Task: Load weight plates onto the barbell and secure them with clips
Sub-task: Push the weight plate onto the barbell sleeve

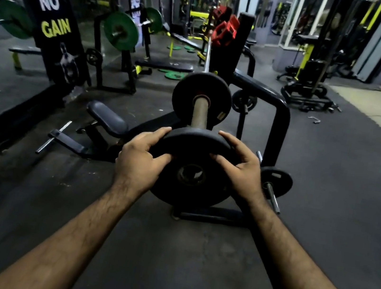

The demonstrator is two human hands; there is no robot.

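A black weight plate [188,189] is held upright in front of me, its centre hole facing me. My left hand [141,157] grips its left rim, fingers curled over the edge. My right hand [243,166] grips the right rim the same way. Just beyond the plate, the barbell sleeve [200,113] points toward me, and its tip is hidden behind the plate's top edge. Another black plate [186,95] sits further along that sleeve. The bar [208,54] runs away to red plates [223,32] at the far end.
A black bench rack frame [280,123] surrounds the bar. Small plates hang on storage pegs [276,180] at right and further back [244,100]. A padded seat [107,118] stands at left. Green plates lie on the floor [174,74], and a loaded green barbell [120,30] stands behind.
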